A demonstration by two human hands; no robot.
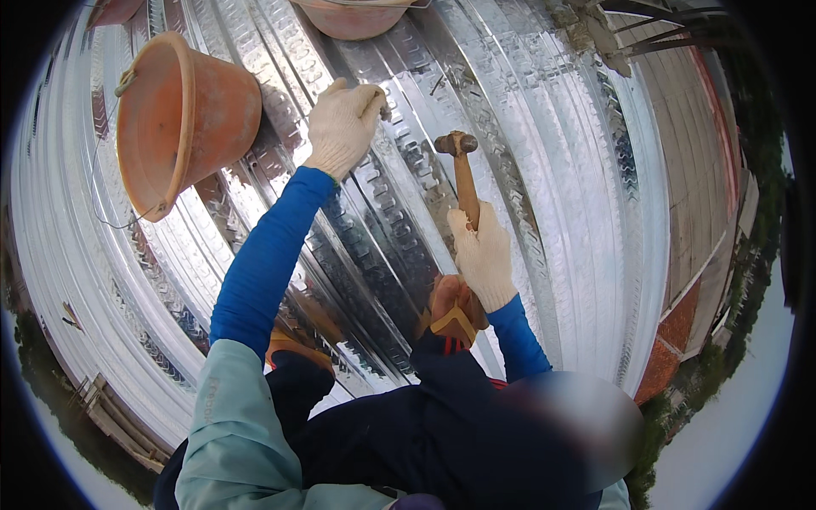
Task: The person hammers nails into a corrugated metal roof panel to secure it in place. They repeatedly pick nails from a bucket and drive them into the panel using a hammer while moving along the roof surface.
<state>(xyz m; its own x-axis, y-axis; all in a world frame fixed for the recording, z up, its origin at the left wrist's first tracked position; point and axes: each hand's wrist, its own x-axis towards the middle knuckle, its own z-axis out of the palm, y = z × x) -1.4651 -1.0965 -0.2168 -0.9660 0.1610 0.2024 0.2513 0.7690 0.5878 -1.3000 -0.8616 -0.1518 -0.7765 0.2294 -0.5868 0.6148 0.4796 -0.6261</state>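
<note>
Ribbed shiny metal decking point(578, 212) runs under me. My left hand point(344, 127), in a cream knit glove, is raised toward the upper middle, its fingertips pinched on something small and dark, too small to name. My right hand point(484, 255), gloved the same way, grips the wooden handle of a hammer point(467, 178), its dark metal head pointing away from me. An orange bucket point(217, 110) with a wire handle stands tilted in view, left of my left hand. A small nail-like piece point(438, 83) lies on the decking above the hammer.
A second bucket point(353, 19) stands at the top middle. Dark bars and a rough grey lump point(599, 42) are at the upper right. My boots point(450, 302) rest on the decking. Grey boards point(680, 187) edge the deck on the right, with trees and sky beyond.
</note>
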